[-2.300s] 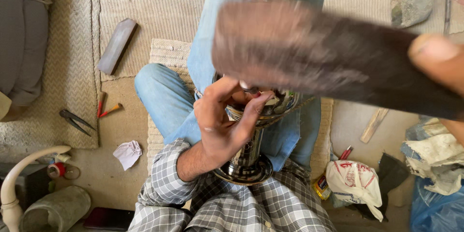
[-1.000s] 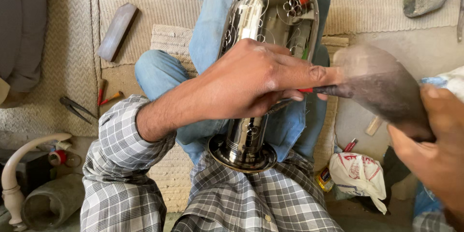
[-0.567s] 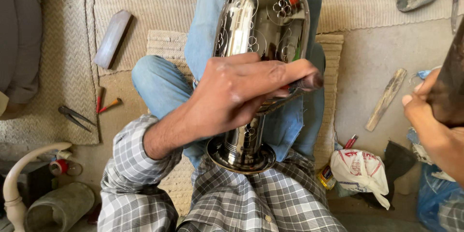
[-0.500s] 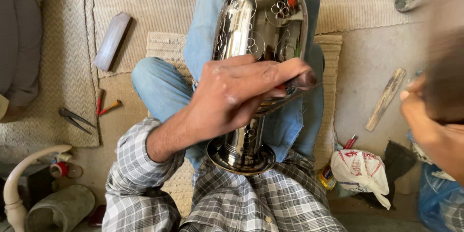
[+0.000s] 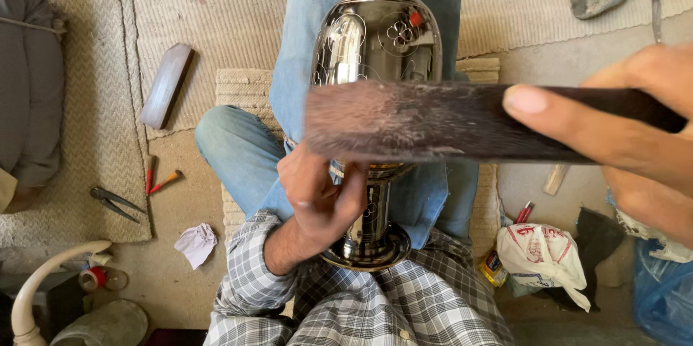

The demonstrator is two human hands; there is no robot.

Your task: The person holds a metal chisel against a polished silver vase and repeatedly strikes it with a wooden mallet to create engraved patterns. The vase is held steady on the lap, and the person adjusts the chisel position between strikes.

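Left hand: now curled around the engraved metal vase at its neck (lower than before).
Right hand: clasping the dark wooden mallet, swung back across the vase.

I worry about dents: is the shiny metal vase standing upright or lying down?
Lying tilted: the vase rests along the legs, foot toward the camera, left hand at its stem.

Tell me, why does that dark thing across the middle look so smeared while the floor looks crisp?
In the head view, the dark mallet in the right hand is motion-blurred and close to the lens; the shiny metal vase shows bright glare, and the left hand and floor tools stay sharp.
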